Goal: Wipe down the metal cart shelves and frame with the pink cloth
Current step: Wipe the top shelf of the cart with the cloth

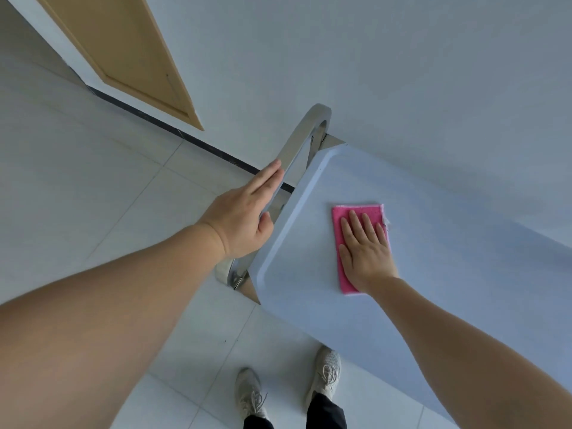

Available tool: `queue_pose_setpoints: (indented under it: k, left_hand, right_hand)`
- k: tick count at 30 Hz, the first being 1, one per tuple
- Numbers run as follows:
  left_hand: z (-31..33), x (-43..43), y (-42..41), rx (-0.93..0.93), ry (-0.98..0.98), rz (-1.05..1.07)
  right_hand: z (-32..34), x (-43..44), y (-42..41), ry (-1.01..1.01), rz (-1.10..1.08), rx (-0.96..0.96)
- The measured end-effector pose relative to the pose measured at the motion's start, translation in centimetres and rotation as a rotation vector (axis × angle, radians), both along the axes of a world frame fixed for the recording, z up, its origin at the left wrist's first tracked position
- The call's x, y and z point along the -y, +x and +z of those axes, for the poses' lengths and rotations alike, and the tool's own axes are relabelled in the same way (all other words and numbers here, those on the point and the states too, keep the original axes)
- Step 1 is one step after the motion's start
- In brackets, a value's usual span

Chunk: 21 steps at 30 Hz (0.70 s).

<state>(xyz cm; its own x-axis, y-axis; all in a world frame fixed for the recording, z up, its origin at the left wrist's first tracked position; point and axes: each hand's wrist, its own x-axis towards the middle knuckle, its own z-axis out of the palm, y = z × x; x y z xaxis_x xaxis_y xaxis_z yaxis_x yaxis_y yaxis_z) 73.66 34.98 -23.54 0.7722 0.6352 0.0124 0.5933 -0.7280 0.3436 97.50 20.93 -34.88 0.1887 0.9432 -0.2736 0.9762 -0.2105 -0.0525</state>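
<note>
1. Your right hand (365, 246) lay flat on the cloth (359, 218), fingers spread a little and palm down, pressing it against the shelf (433, 258); it pinched nothing.
2. Your left hand (244, 215) rested on the handle (297, 144), fingers straight and pressed together along the tube, thumb tucked under it, so the hand closed only loosely round it.
3. The cloth sat near the left end of the top shelf, folded to a small rectangle with a frayed white tag at its far right corner.
4. It looked soft, thin and light, likely to bunch or slide if pushed by the fingertips alone; a flat palm over its middle seemed the surest hold.
5. The shelf was a smooth, matte, pale sheet with a raised rounded rim and rounded corners, probably slick under the cloth.
6. The handle was polished, curved metal tube, stiff and shiny; steadying the cart there seemed sensible, since it may roll.
7. Lower shelves were hidden.
</note>
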Motion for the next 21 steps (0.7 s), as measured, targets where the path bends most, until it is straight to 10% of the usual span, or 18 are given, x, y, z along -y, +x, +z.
queue_pose_setpoints:
  k: [21]
  left_hand:
    - [0.8, 0.1, 0.2, -0.064, 0.028, 0.017]
  right_hand:
    - [0.0, -12.6, 6.7, 0.004, 0.046, 0.016]
